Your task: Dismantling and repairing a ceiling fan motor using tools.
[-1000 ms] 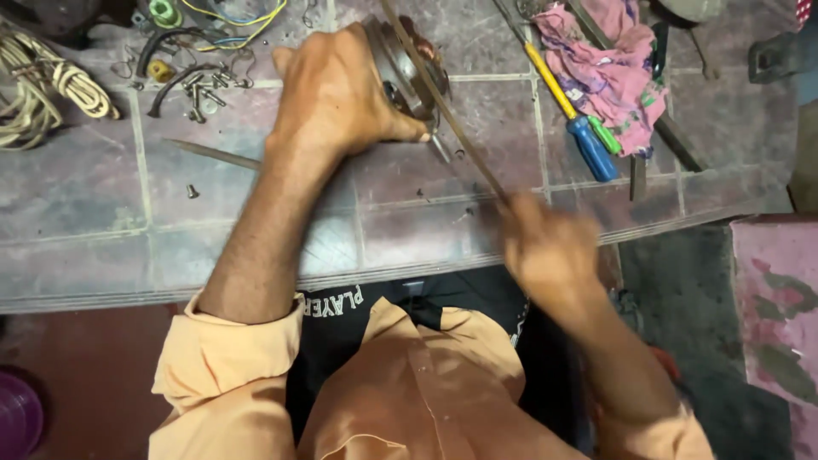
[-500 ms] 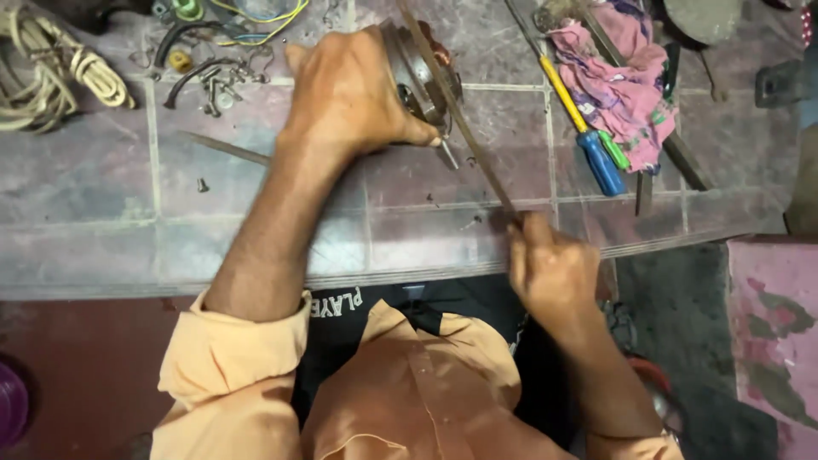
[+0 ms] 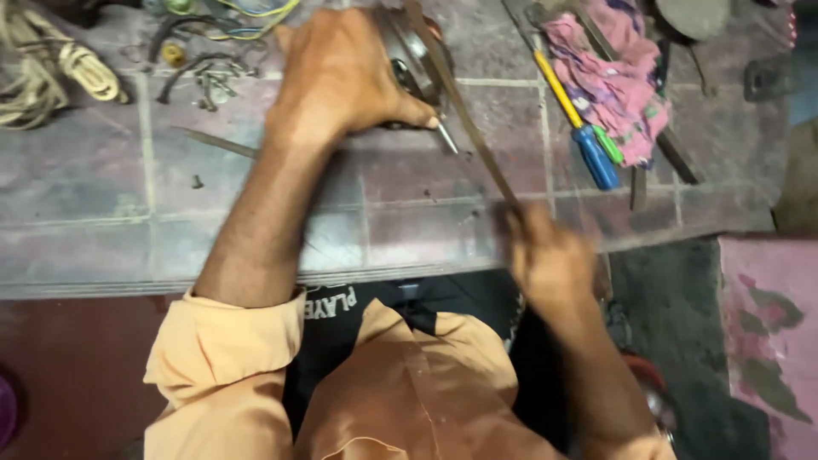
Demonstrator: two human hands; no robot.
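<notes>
Looking down, we list what lies here, largest first.

Bench: we see a tiled work surface (image 3: pixel 102 213) of dull mauve squares with pale grout lines, worn and dusty, its near edge running just above our lap.

Left hand: our left hand (image 3: pixel 341 77) lies palm down over a round metal part (image 3: pixel 409 51) at the far middle of the bench, fingers wrapped over it and the thumb pressed along its near side, clamping it to the tiles.

Right hand: our right hand (image 3: pixel 550 260), blurred, is clenched around the near end of a long thin metal strip (image 3: pixel 464 111) at the bench's near edge.

Strip: flat, narrow and dark, it runs from that fist diagonally up and left, crossing the round part just right of the left thumb.

Round part: grey metal, disc-shaped with a rim; mostly hidden under the hand.

Rag: a crumpled pink cloth (image 3: pixel 609 89) lies far right.

Rope: a coil of pale cord (image 3: pixel 51 72) sits far left.

Screwdriver: yellow shaft, blue handle (image 3: pixel 575 115), lying beside the rag's left edge.
</notes>
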